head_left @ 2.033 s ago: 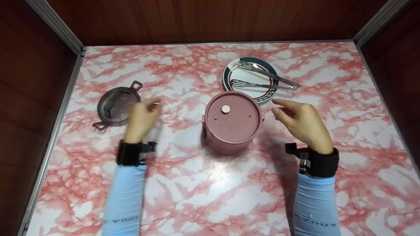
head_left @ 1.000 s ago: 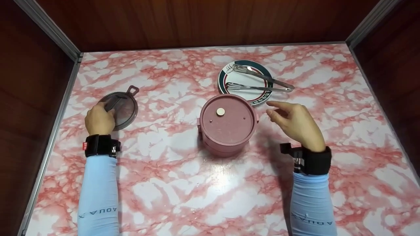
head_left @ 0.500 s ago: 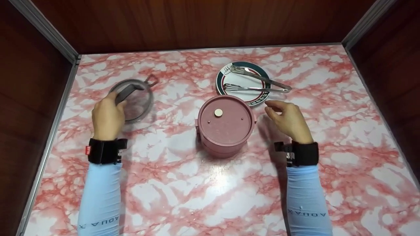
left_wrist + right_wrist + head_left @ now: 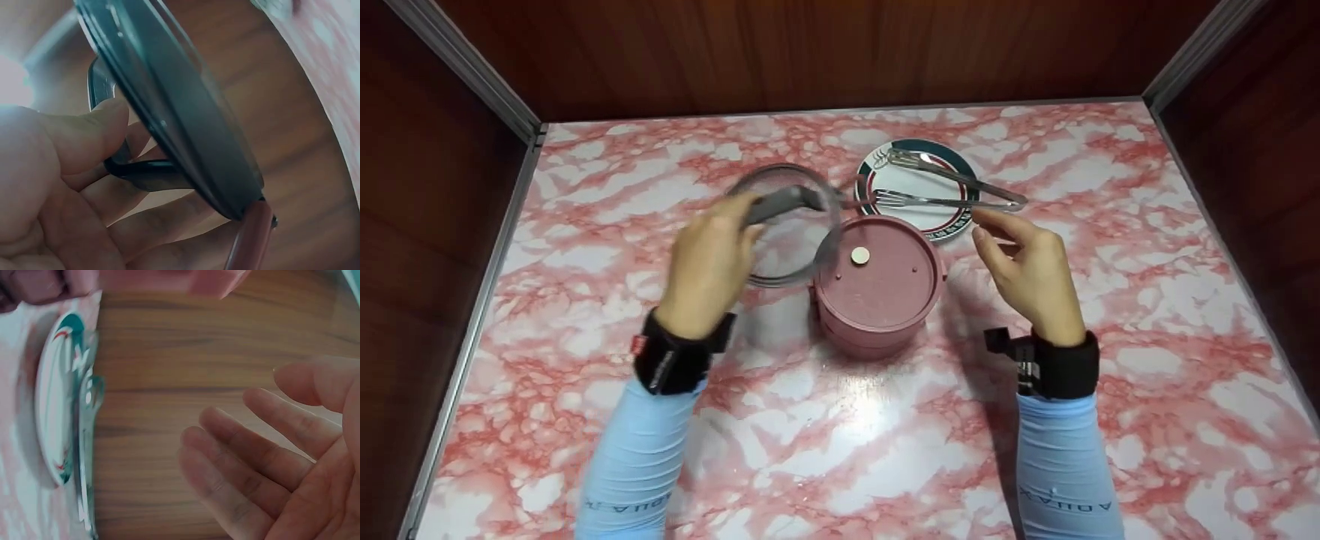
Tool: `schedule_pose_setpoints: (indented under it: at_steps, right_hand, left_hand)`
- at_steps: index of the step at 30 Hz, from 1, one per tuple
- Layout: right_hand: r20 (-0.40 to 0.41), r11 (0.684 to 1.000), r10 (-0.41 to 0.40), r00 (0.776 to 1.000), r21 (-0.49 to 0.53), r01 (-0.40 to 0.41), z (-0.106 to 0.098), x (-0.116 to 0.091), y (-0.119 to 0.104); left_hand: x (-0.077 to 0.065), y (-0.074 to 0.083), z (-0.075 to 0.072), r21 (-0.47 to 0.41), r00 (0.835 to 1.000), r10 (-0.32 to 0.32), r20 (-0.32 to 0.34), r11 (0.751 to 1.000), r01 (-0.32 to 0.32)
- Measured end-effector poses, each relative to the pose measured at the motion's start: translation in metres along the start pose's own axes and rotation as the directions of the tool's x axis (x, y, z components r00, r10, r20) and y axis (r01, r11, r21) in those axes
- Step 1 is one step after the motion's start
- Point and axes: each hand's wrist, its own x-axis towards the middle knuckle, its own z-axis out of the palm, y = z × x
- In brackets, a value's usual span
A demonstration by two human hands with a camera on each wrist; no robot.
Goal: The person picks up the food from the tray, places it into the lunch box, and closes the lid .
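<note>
My left hand (image 4: 709, 266) grips the dark handle (image 4: 784, 202) of a round glass lid (image 4: 784, 247) and holds it up beside the pink pot. In the left wrist view, thumb and fingers wrap the lid's handle (image 4: 149, 173), with the lid (image 4: 185, 107) tilted and a pink side clip (image 4: 251, 236) at its edge. The lid's right rim overlaps the pot in the head view. The pink pot (image 4: 877, 292) stands upright, its flat top bearing a pale round knob (image 4: 860, 256). To the pot's right, my right hand (image 4: 1035, 270) hovers with relaxed fingers and nothing in them.
Behind the pot lies a white plate (image 4: 911, 184) with a green and red rim. Metal tongs (image 4: 960, 201) rest across it, their bent end past its right edge. Wooden walls (image 4: 840, 52) border the marbled table (image 4: 780, 450) at the back and sides.
My left hand moved left to the lid, took its handle, lifted it off the table and carried it right to the pot. My right hand stayed near the pot with slight shifts.
</note>
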Motion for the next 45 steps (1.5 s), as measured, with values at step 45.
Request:
schedule_pose_setpoints:
  at_steps: [45]
  right_hand:
    - [0.288, 0.983, -0.132, 0.948, -0.084, 0.163, 0.004, -0.015, -0.030]
  left_hand:
    - [-0.024, 0.075, 0.057, 0.021, 0.969, 0.200, 0.145, 0.978, -0.206]
